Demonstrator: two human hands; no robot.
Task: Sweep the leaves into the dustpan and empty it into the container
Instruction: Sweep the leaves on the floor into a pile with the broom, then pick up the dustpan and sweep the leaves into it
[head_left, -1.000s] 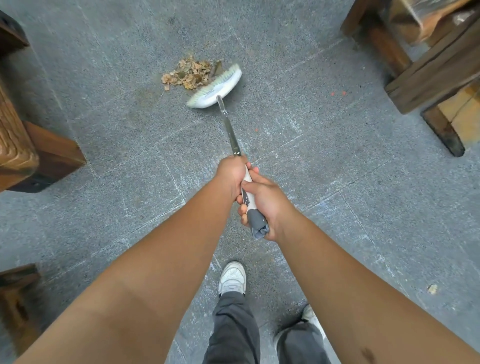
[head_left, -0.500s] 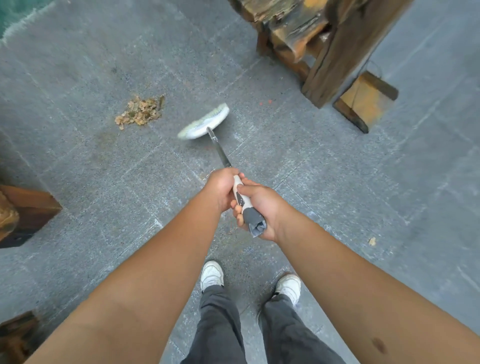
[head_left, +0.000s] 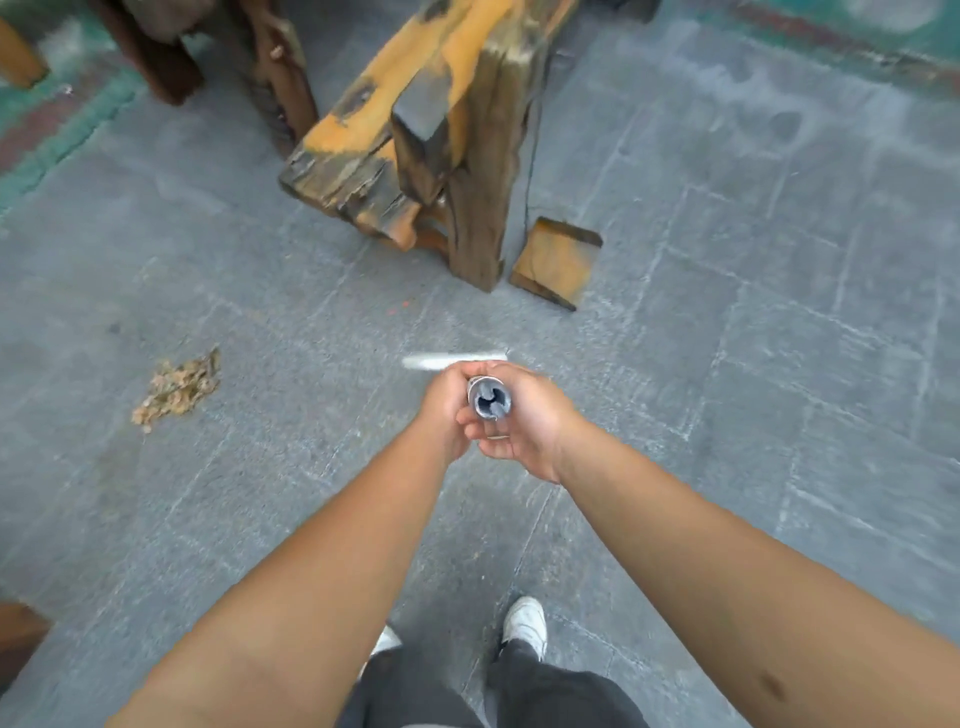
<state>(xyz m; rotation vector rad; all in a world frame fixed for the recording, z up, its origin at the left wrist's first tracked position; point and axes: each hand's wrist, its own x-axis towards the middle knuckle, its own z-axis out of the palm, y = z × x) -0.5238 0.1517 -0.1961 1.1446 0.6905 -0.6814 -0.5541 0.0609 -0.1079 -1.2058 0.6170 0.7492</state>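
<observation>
A small pile of dry brown leaves (head_left: 176, 388) lies on the grey stone floor at the left. Both hands grip the broom handle (head_left: 489, 397), which I see end-on, its grey cap pointing at the camera. My left hand (head_left: 448, 410) wraps the handle from the left and my right hand (head_left: 524, 421) holds it from the right. The white broom head (head_left: 454, 360) shows as a blurred strip just beyond my hands, well to the right of the leaves. No dustpan or container is in view.
A rough orange-and-dark wooden bench (head_left: 426, 130) stands ahead, with a loose wooden block (head_left: 556, 262) on the floor at its right. Dark wooden furniture legs (head_left: 171, 57) stand at the back left. My white shoes (head_left: 527, 623) are below.
The broom has swung away from the leaves to the right and now stands almost upright under my hands. The view has turned right, so the pile sits further left and the bench is nearer.
</observation>
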